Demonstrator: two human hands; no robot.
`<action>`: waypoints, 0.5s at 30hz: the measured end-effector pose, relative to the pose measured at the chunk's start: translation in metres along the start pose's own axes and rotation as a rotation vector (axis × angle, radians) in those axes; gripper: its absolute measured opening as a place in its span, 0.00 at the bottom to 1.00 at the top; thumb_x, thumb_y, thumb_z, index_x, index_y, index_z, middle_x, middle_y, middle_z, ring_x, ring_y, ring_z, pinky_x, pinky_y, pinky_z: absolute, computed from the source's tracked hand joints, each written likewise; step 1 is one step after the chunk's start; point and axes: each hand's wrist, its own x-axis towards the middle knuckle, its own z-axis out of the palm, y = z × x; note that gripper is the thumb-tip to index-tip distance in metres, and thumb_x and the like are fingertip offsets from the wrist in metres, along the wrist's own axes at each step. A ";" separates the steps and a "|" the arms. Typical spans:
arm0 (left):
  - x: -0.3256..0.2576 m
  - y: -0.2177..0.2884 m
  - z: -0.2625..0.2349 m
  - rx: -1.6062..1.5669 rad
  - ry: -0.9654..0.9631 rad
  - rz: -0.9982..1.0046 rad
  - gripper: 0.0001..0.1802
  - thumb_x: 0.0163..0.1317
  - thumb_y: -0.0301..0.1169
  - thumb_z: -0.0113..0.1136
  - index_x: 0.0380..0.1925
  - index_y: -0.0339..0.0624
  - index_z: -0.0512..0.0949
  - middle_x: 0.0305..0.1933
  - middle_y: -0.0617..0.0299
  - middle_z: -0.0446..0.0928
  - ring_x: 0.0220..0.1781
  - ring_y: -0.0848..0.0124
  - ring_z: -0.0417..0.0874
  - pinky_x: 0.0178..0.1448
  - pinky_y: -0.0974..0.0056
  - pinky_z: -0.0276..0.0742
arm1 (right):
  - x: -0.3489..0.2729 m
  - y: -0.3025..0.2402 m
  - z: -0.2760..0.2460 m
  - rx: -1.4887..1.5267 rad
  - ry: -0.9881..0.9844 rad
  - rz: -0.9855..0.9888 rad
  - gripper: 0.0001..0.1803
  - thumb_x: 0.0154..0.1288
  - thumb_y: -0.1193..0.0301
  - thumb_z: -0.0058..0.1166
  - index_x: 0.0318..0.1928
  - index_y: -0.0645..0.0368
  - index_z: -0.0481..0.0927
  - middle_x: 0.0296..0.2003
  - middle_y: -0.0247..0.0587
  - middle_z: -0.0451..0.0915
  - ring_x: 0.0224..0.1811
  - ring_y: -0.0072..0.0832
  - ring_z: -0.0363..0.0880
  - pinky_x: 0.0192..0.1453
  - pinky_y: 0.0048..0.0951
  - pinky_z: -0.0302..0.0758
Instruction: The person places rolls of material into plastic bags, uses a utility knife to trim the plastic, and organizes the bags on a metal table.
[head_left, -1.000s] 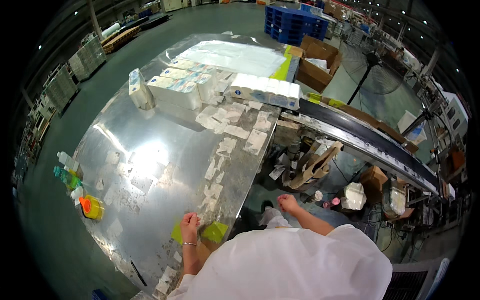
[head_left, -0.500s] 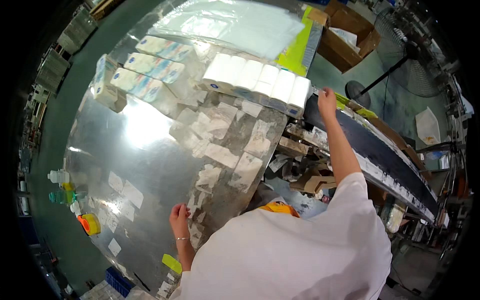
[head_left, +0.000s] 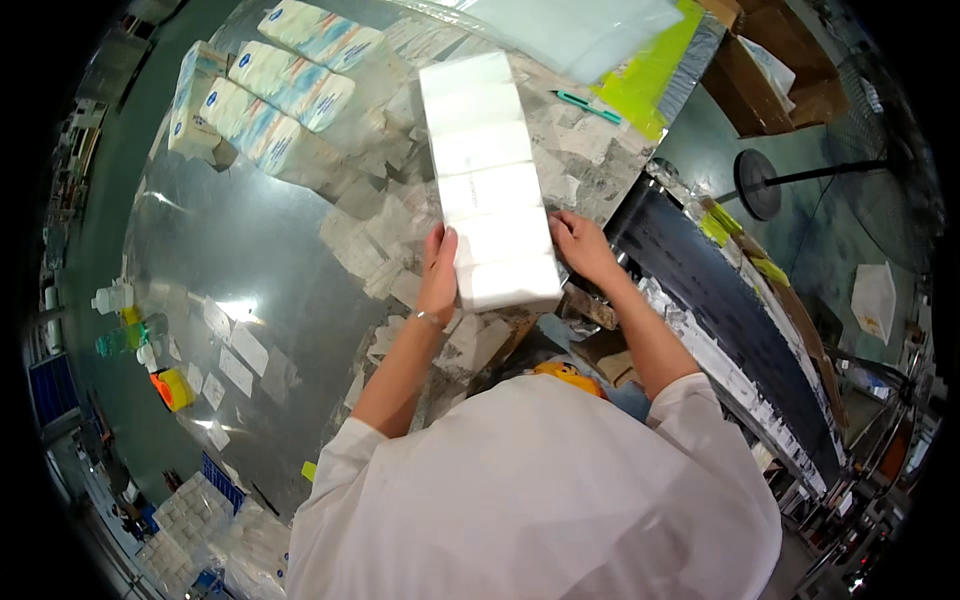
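Observation:
A long white tissue pack (head_left: 492, 185), made up of several rounded segments in clear film, lies lengthwise in front of me, its near end toward my body. My left hand (head_left: 437, 272) grips its left side near that end, thumb along the edge. On the opposite side my right hand (head_left: 583, 246) holds the right edge with curled fingers; some fingertips are hidden by the pack. A teal utility knife (head_left: 586, 106) lies on the table to the right of the pack's far half.
Printed tissue packs (head_left: 292, 85) stand at the far left of the metal table (head_left: 250, 240). Clear plastic bags (head_left: 570, 35) lie at the back. A dark conveyor belt (head_left: 740, 320) runs along the right. Beyond are a cardboard box (head_left: 770, 75) and a fan. An orange-yellow tape dispenser (head_left: 173, 390) sits left.
The tissue pack has turned from crosswise to lengthwise and come nearer. My left hand has moved up onto it, and my right hand has come inward to its right side. The knife is uncovered.

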 end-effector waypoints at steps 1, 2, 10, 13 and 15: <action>0.006 -0.005 0.001 -0.143 -0.024 -0.047 0.28 0.62 0.45 0.43 0.56 0.36 0.59 0.56 0.55 0.63 0.56 0.68 0.65 0.57 0.65 0.63 | -0.003 -0.008 0.011 0.100 0.098 -0.011 0.19 0.63 0.61 0.38 0.43 0.63 0.74 0.34 0.51 0.77 0.39 0.37 0.75 0.44 0.30 0.68; 0.008 -0.004 0.005 -0.284 -0.055 -0.106 0.29 0.62 0.46 0.43 0.56 0.36 0.59 0.56 0.55 0.63 0.56 0.67 0.65 0.56 0.64 0.64 | -0.006 -0.013 0.022 0.199 0.200 -0.007 0.20 0.63 0.60 0.38 0.44 0.63 0.74 0.34 0.51 0.77 0.40 0.39 0.75 0.45 0.31 0.68; -0.017 0.005 -0.005 -0.519 -0.193 -0.363 0.29 0.58 0.45 0.50 0.54 0.36 0.61 0.49 0.53 0.69 0.50 0.62 0.72 0.52 0.61 0.70 | -0.032 -0.035 0.036 1.283 -0.162 0.443 0.27 0.62 0.59 0.41 0.55 0.66 0.63 0.49 0.44 0.69 0.49 0.29 0.70 0.53 0.27 0.66; -0.033 0.005 -0.021 -0.472 -0.356 -0.372 0.30 0.55 0.41 0.54 0.53 0.35 0.61 0.50 0.52 0.69 0.51 0.62 0.72 0.52 0.61 0.70 | -0.053 -0.041 0.030 1.023 -0.314 0.372 0.33 0.54 0.60 0.51 0.56 0.67 0.59 0.49 0.46 0.69 0.50 0.29 0.70 0.54 0.29 0.67; -0.046 0.007 -0.035 -0.551 -0.478 -0.389 0.30 0.53 0.37 0.55 0.54 0.34 0.60 0.51 0.52 0.68 0.51 0.62 0.72 0.53 0.61 0.70 | -0.073 -0.058 0.030 0.964 -0.286 0.306 0.38 0.49 0.62 0.55 0.57 0.68 0.57 0.48 0.47 0.69 0.49 0.31 0.70 0.54 0.30 0.68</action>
